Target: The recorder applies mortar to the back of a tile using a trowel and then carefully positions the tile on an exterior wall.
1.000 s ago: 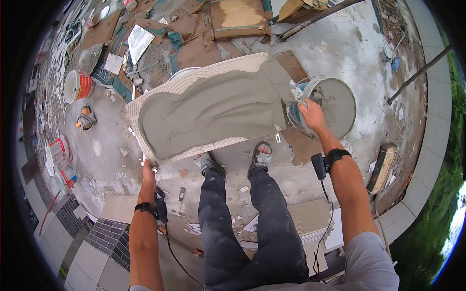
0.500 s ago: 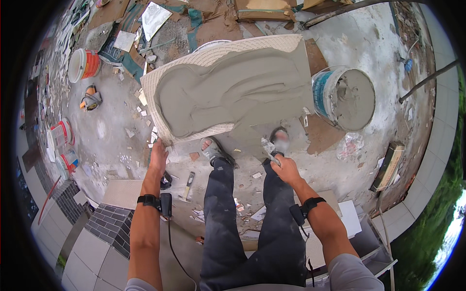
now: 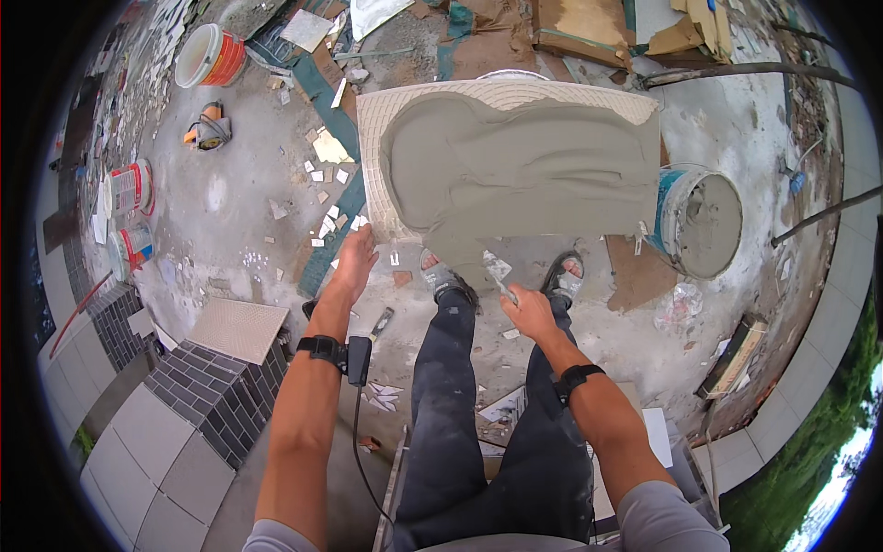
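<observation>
My left hand (image 3: 354,259) grips the near left corner of a ribbed, cream-coloured tile board (image 3: 375,156). A thick, uneven layer of grey mortar (image 3: 515,161) covers most of the board, its ribs showing at the borders. My right hand (image 3: 531,310) is closed round a trowel handle (image 3: 505,287); the blade is coated in mortar and sits at the board's near edge, between my sandalled feet, its outline hard to make out. Beside the board's right end stands a blue-and-white bucket (image 3: 701,221) full of mortar.
An orange power tool (image 3: 209,129) and several buckets (image 3: 129,189) lie or stand at the left. Cardboard (image 3: 579,28) and tile shards cover the ground beyond. Poles (image 3: 828,207) lean in from the right; a dark tiled block (image 3: 216,396) is at lower left, a long box (image 3: 731,359) at lower right.
My right hand has come away from the mortar bucket, down and left to the board's near edge with the trowel. My left hand stays at the corner. The whole scene has shifted rightward in view.
</observation>
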`<act>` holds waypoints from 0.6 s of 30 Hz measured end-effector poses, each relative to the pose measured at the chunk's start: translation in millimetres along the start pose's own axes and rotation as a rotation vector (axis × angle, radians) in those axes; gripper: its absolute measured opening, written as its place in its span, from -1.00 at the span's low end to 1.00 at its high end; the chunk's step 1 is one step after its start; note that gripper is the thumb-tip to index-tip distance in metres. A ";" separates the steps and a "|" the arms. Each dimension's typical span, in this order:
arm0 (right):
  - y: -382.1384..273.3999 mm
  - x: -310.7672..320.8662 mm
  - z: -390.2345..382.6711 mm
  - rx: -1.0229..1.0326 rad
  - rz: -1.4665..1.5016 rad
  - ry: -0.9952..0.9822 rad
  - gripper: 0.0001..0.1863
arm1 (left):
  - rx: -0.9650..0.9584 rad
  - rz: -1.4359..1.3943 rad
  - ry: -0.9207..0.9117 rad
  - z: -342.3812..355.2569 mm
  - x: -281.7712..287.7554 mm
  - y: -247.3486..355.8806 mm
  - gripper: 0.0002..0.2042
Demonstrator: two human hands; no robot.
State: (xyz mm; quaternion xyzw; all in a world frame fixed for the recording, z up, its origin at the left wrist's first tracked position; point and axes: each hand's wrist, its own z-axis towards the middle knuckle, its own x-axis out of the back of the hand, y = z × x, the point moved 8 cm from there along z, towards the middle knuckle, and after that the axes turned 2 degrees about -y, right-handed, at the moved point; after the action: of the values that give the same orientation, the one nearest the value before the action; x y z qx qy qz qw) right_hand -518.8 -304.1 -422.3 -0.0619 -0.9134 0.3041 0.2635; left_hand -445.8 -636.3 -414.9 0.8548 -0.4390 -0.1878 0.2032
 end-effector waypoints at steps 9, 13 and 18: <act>-32.6 13.7 -7.1 0.024 0.133 0.014 -0.63 | -0.027 0.008 -0.080 10.8 40.9 12.6 -0.28; -66.8 -6.1 28.5 0.061 0.089 0.054 -0.63 | -0.019 -0.036 -0.113 16.8 24.0 16.7 -0.29; -64.5 -13.2 9.6 0.106 -0.174 -0.114 -0.62 | -0.019 -0.151 -0.172 19.1 33.7 17.1 -0.30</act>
State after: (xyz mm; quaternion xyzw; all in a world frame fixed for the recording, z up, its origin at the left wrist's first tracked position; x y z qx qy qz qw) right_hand -509.5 -364.8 -396.8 0.0490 -0.9114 0.3312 0.2394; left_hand -448.5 -676.8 -427.1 0.8643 -0.3872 -0.2793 0.1580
